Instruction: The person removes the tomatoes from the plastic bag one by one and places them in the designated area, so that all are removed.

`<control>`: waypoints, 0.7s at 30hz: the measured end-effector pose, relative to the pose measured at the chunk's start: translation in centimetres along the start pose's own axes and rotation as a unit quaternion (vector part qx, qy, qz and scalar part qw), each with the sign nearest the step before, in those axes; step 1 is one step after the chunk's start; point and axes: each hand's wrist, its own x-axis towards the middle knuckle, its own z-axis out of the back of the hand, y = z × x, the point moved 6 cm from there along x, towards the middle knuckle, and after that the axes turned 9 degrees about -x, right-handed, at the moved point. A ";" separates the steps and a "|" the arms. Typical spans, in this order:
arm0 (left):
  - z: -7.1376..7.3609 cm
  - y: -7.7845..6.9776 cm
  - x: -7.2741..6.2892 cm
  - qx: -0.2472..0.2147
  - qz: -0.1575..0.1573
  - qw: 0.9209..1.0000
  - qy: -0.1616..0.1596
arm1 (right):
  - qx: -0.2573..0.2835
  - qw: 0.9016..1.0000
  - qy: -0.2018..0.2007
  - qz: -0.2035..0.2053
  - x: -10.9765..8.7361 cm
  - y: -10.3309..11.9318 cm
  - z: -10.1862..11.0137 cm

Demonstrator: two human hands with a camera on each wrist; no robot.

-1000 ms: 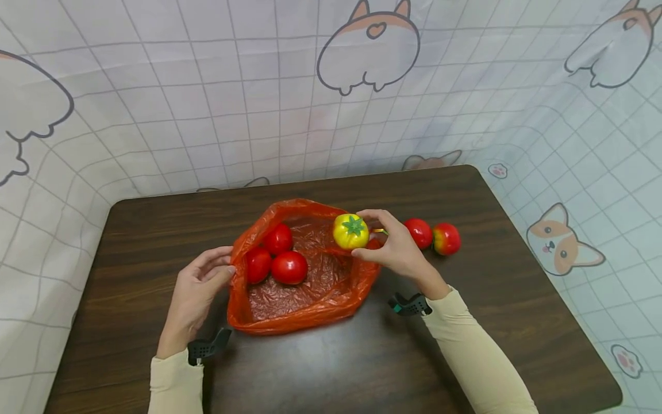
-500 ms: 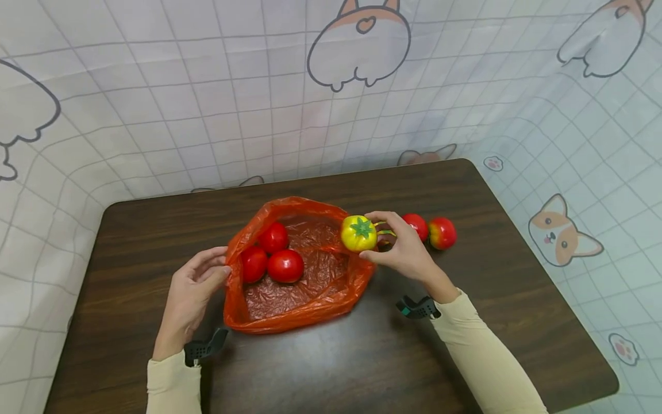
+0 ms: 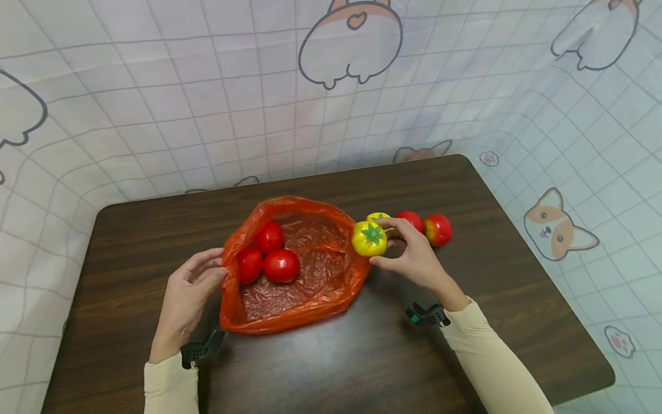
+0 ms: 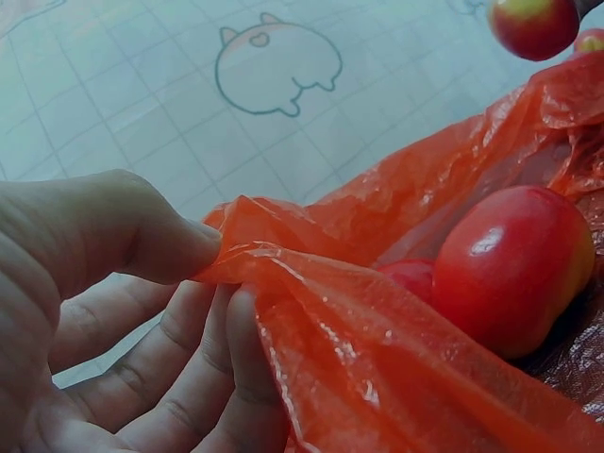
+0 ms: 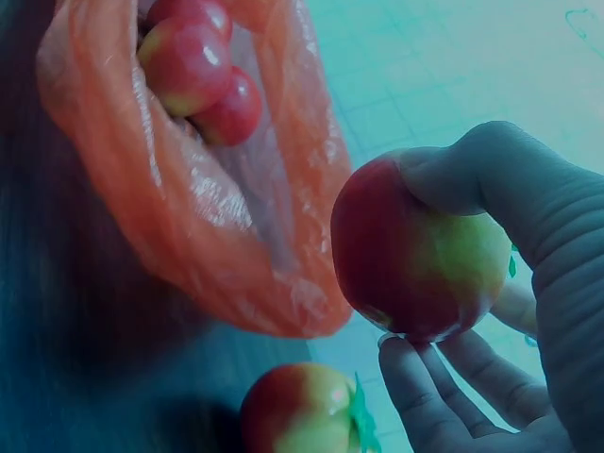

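Note:
My left hand (image 3: 188, 293) pinches the left rim of a red plastic bag (image 3: 289, 319) between thumb and fingers. The bag lies with its mouth wide, and a red tomato (image 3: 281, 265) rests in it against two others at the left side. At the bag's right rim, my right hand (image 3: 414, 256) holds a tomato (image 3: 369, 239) with a yellow top and green star-shaped calyx. Its underside looks red in the right wrist view. Another yellow-topped tomato (image 3: 379, 217) sits just behind that hand, partly hidden by it. In the left wrist view, the thumb (image 4: 151, 226) presses on the bag's gathered edge.
Two more red fruits, one red (image 3: 410, 219) and one with a yellowish patch (image 3: 438, 230), sit on the dark wooden table (image 3: 331, 368) right of the bag. A white gridded cloth (image 3: 233, 103) with printed dogs hangs behind the table and along its sides.
My right hand has moved rightward with the tomato, from over the bag's mouth to its right rim. The yellow-topped tomato behind it shows more. The left hand keeps its hold on the bag.

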 end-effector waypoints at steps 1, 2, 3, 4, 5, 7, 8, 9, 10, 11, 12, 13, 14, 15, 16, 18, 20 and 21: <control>0.0 0.0 0.0 0.000 0.001 1.000 0.000 | -0.002 1.000 0.000 -0.003 -0.1 -0.2 0.1; 0.0 0.1 0.0 0.002 0.003 1.000 -0.001 | -0.003 1.000 0.000 -0.005 -0.3 -0.3 0.1; 0.0 0.1 0.0 0.002 0.006 1.000 -0.002 | -0.003 1.000 0.000 -0.007 -0.4 -0.4 0.2; 0.0 0.2 0.0 0.002 0.008 1.000 -0.003 | -0.002 1.000 0.000 -0.009 -0.5 -0.6 0.3; 0.1 0.2 0.0 0.002 0.009 1.000 -0.004 | -0.002 1.000 0.000 -0.011 -0.6 -0.7 0.3; 0.2 0.3 0.0 0.001 0.012 1.000 -0.006 | 0.001 1.000 -0.002 -0.014 -0.7 -0.9 0.4; 0.2 0.3 0.0 0.002 0.013 1.000 -0.007 | 0.002 1.000 -0.002 -0.015 -0.8 -1.1 0.5; 0.3 0.4 -0.1 0.001 0.014 1.000 -0.008 | 0.002 1.000 -0.002 -0.015 -0.9 -1.2 0.5; 0.3 0.4 -0.1 0.002 0.015 1.000 -0.008 | 0.001 1.000 -0.003 -0.015 -1.0 -1.4 0.5; 0.3 0.4 -0.1 0.002 0.015 1.000 -0.009 | 0.001 1.000 -0.004 -0.015 -1.0 -1.5 0.5; 0.3 0.4 -0.1 0.004 0.016 1.000 -0.010 | 0.002 1.000 -0.005 -0.016 -1.1 -1.6 0.5; 0.3 0.5 0.0 0.004 0.017 1.000 -0.010 | 0.002 1.000 -0.005 -0.018 -1.2 -1.8 0.4; 0.3 0.5 0.0 0.003 0.018 1.000 -0.010 | 0.002 1.000 -0.005 -0.020 -1.3 -2.0 0.4; 0.2 0.5 0.0 0.003 0.018 1.000 -0.011 | 0.002 1.000 -0.005 -0.021 -1.5 -2.2 0.3; 0.2 0.5 0.0 0.003 0.019 1.000 -0.012 | 0.003 1.000 -0.005 -0.025 -1.6 -2.4 0.3; 0.1 0.5 0.0 0.003 0.019 1.000 -0.012 | 0.002 0.999 -0.002 -0.033 -1.8 -2.9 0.1; 0.1 0.5 0.0 -0.001 0.019 1.000 -0.012 | 0.000 0.999 -0.001 -0.040 -2.1 -3.4 0.0; 0.0 0.5 0.1 -0.003 0.018 1.000 -0.011 | -0.001 0.999 -0.001 -0.045 -2.2 -3.7 -0.1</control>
